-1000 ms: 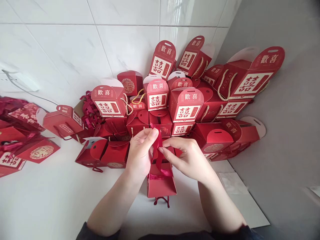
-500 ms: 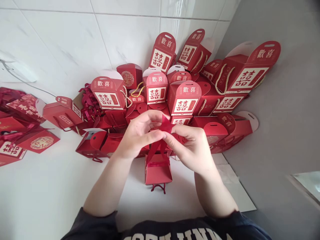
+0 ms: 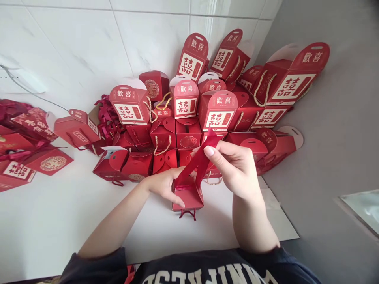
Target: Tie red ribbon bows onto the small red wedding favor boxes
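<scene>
A small red gift box (image 3: 188,198) stands on the white tabletop below my hands, its dark red cord handle (image 3: 188,215) at the near side. From the box rises a wine-red satin ribbon (image 3: 203,167). My right hand (image 3: 237,169) pinches the ribbon's upper end between thumb and fingers, above the box. At the box's left side, my left hand (image 3: 164,185) spans it, thumb over the near part and fingers toward the back; the ribbon partly hides those fingertips. How firmly it grips cannot be told.
Several red gift boxes (image 3: 217,112) are stacked against the tiled wall behind. A heap of dark red ribbons (image 3: 109,118) lies back left, near a tipped box (image 3: 77,128). More boxes (image 3: 49,163) lie at far left. A grey wall (image 3: 319,157) bounds the right.
My left hand has left the ribbon and moved down to the box's left side. My right hand keeps the ribbon and has shifted slightly right. The view has tilted slightly.
</scene>
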{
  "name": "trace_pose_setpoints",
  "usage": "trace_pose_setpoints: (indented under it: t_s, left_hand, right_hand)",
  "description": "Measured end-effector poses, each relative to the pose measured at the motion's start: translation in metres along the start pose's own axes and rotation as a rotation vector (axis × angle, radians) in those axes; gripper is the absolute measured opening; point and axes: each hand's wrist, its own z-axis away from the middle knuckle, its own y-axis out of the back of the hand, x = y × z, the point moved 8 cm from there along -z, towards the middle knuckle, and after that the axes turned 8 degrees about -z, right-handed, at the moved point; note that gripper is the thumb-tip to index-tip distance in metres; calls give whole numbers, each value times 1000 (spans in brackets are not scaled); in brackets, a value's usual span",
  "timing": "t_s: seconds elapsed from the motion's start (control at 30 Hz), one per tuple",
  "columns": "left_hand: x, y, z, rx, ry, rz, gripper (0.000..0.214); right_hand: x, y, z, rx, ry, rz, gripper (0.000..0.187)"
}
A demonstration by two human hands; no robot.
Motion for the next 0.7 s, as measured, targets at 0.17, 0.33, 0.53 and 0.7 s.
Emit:
trace_pose_setpoints:
  t_s: [0.17,0.33,0.53,0.7]
  left_hand:
    - [-6,-3,0,-90,21,-162,75]
    - [-22,-1,3,66,134,-194,75]
    - [-30,-10,5,174,201,-387,70]
    - [-32,-12,9,180,184,-198,56]
  right_hand:
    - [-2,6,-2,55,46,-73,35]
    - [0,13,-2,107,48,-50,31]
    - [0,16,-2,120,55,-37,29]
    - [2,13,-3,100,36,-38,28]
